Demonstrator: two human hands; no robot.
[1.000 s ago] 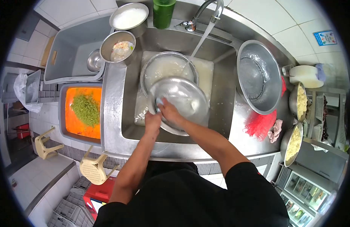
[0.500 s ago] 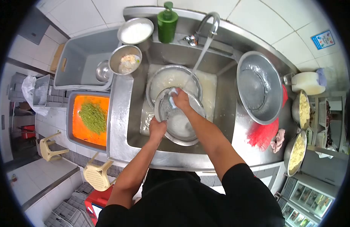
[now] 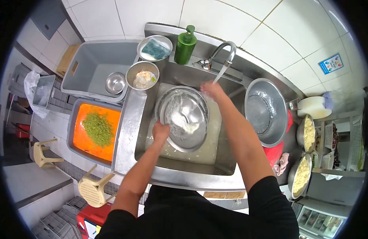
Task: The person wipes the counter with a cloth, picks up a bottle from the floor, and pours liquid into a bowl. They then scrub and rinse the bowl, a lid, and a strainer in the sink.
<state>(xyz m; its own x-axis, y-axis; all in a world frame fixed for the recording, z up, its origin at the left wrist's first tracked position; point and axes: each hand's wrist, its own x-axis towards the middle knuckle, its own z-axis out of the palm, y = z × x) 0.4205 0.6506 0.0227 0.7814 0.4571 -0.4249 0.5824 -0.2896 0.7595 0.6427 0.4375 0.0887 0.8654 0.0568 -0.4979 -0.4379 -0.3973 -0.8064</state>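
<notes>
My left hand [image 3: 161,130] grips the left rim of a metal bowl [image 3: 188,137], which is tilted over the sink [image 3: 227,159] with water and some suds in it. Under the running faucet [image 3: 228,55] is my right hand [image 3: 209,89], its fingers partly hidden by motion and water. A blue-green sponge [image 3: 157,48] lies in a small white-filled bowl [image 3: 144,43] at the sink's back left corner. Just below, a metal bowl [image 3: 132,75] holds food scraps. The green pump bottle [image 3: 185,47] stands behind the sink.
A large metal basin [image 3: 257,113] rests right of the sink, beside red mesh [image 3: 274,153]. Two bowls of pale yellow food [image 3: 301,177] are further right. On the left are a grey tub [image 3: 96,59] and a tray with orange liquid and green shreds [image 3: 97,129].
The sponge has gone from my right hand into the small bowl. My right hand has moved up to the faucet's stream. The view has shifted.
</notes>
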